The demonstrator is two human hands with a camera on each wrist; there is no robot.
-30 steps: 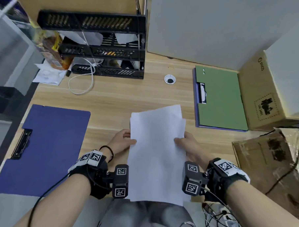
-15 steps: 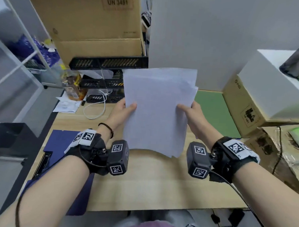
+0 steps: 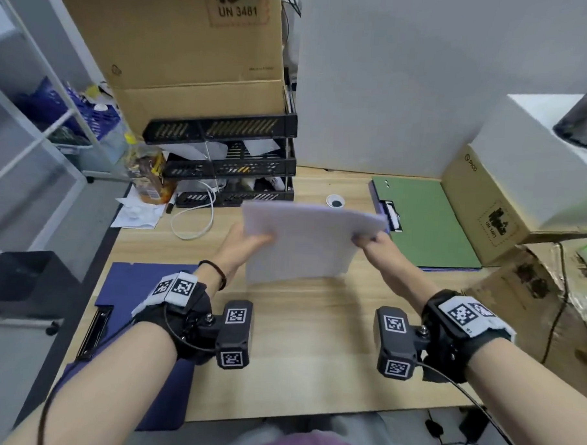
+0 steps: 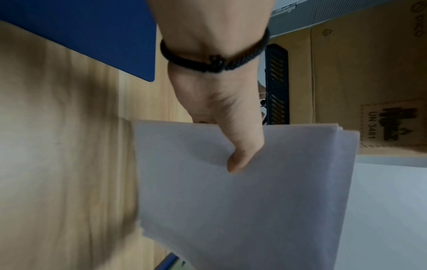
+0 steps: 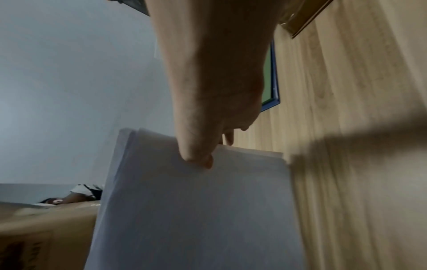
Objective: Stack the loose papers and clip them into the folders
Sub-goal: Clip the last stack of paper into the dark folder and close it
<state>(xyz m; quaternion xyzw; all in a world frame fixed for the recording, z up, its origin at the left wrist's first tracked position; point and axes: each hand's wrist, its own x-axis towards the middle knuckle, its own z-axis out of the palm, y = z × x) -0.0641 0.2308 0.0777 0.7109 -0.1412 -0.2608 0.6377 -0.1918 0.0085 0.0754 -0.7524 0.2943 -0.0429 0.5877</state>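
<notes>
The paper stack [image 3: 304, 243] is held above the bench [image 3: 313, 357], approx. centre, tilted with its lower edge close to the bench surface; contact cannot be confirmed. The left hand [image 3: 247, 245] pinches the stack's left edge, thumb on the near face (left wrist view: thumb [image 4: 242, 151] pressed flat on the sheet), remaining fingers hidden behind the paper. The right hand [image 3: 373, 242] pinches the right edge likewise, thumb [image 5: 196, 149] on the near face, other fingers behind. Sheet corners are seen slightly offset in both wrist views, so alignment is judged incomplete. Status: papers gathered into one stack; squaring-up prob. in progress. No paper is clipped yet. The green folder [image 3: 426, 224] lies open at the right rear, just beside the stack's right edge, its clip [image 3: 391, 215] holding nothing. The blue folder [image 3: 137, 303] lies at the left, partly under the left forearm, clip [image 3: 94, 331] also without paper. Remaining: finish squaring, insert under a clip, repeat for the 2nd folder as req'd.
</notes>
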